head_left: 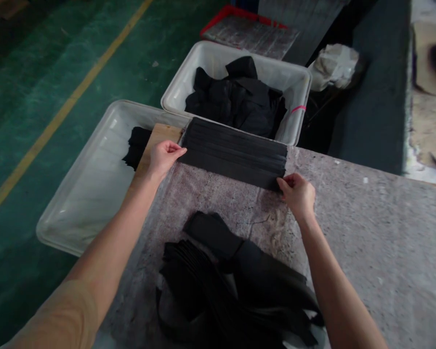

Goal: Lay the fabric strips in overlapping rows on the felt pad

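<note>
Stack [234,152] of black strips at table [366,232] far edge | left hand [163,157] flat, fingers pressed together against its left end | right hand [298,194] pinches its right corner | risk: uneven push could slide strips off table into bin [94,194].

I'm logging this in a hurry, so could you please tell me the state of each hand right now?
Left hand: open, resting on the left end of the black strip stack.
Right hand: closed, pinching the stack's right corner.
</note>
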`<state>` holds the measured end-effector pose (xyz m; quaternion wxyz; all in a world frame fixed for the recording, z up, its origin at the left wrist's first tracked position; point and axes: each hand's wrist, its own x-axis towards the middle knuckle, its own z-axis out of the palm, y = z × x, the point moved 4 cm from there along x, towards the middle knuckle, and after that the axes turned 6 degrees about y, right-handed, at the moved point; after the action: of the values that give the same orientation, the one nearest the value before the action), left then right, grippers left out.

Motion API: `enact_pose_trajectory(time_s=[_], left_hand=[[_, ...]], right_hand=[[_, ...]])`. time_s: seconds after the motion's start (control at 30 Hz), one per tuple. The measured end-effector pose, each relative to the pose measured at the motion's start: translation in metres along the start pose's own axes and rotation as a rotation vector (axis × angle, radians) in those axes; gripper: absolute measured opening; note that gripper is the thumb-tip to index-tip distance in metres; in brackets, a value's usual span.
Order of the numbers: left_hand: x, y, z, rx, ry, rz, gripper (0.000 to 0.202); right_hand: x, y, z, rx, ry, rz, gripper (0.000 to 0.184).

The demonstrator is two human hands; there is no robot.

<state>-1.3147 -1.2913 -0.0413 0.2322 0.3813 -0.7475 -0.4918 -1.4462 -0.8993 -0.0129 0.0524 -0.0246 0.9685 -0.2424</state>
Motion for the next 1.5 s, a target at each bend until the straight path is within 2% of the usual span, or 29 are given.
enact_pose_trajectory(time_s=[0.17, 0.27, 0.37, 0.43, 0.5, 0.57, 0.6, 0.7, 0.77, 0.83, 0.93, 1.03, 1.1, 1.17, 1.27, 1.33, 1.4, 1.5], left_hand=[[-0.003, 0.000, 0.000, -0.031, 0.022, 0.000, 0.023], [-0.007, 0.001, -0.007, -0.138, -0.027, -0.093, 0.024], [-0.014, 0.003, -0.022, -0.284, 0.027, -0.148, 0.030], [-0.023, 0.005, -0.034, -0.338, 0.105, -0.139, 0.031], [-0.036, 0.007, -0.041, -0.336, 0.131, -0.120, 0.031], [-0.054, 0.011, -0.042, -0.301, 0.095, -0.105, 0.031], [-0.064, 0.013, -0.042, -0.284, 0.058, -0.099, 0.031], [-0.093, 0.017, -0.037, -0.262, -0.078, -0.090, 0.029], [-0.110, 0.017, -0.035, -0.247, -0.151, -0.088, 0.028], [-0.122, 0.015, -0.035, -0.209, -0.197, -0.092, 0.028], [-0.132, 0.012, -0.036, -0.164, -0.228, -0.107, 0.030], [-0.134, 0.012, -0.037, -0.169, -0.244, -0.121, 0.030], [-0.135, 0.013, -0.037, -0.185, -0.249, -0.117, 0.031], [-0.137, 0.016, -0.037, -0.200, -0.256, -0.109, 0.032], [-0.144, 0.024, -0.036, -0.219, -0.306, -0.116, 0.036], [-0.153, 0.031, -0.034, -0.262, -0.372, -0.134, 0.043], [-0.164, 0.040, -0.027, -0.347, -0.479, -0.147, 0.056], [-0.184, 0.060, -0.009, -0.456, -0.676, -0.127, 0.067]], right_hand=[[-0.006, -0.001, 0.001, -0.019, 0.062, -0.025, 0.021], [-0.016, 0.004, -0.002, 0.282, 0.007, -0.025, 0.024], [-0.037, 0.001, -0.006, 0.454, -0.015, -0.102, 0.023], [-0.059, -0.013, -0.002, 0.406, -0.097, -0.247, 0.018], [-0.086, -0.035, 0.010, 0.349, -0.293, -0.417, 0.014], [-0.113, -0.061, 0.024, 0.302, -0.468, -0.575, 0.015], [-0.125, -0.073, 0.030, 0.263, -0.513, -0.641, 0.019], [-0.149, -0.101, 0.043, 0.046, -0.518, -0.793, 0.037], [-0.157, -0.112, 0.047, -0.111, -0.480, -0.844, 0.043], [-0.162, -0.117, 0.048, -0.174, -0.476, -0.865, 0.045], [-0.166, -0.117, 0.049, -0.137, -0.566, -0.835, 0.039], [-0.165, -0.113, 0.053, -0.087, -0.677, -0.765, 0.021], [-0.161, -0.110, 0.054, 0.032, -0.739, -0.724, 0.012], [-0.153, -0.106, 0.052, 0.220, -0.789, -0.621, 0.012], [-0.139, -0.097, 0.048, 0.495, -0.848, -0.370, 0.024], [-0.133, -0.094, 0.042, 0.661, -0.873, -0.213, 0.031], [-0.127, -0.098, 0.033, 0.807, -0.842, -0.108, 0.035], [-0.118, -0.114, 0.011, 1.001, -0.708, -0.071, 0.033]])
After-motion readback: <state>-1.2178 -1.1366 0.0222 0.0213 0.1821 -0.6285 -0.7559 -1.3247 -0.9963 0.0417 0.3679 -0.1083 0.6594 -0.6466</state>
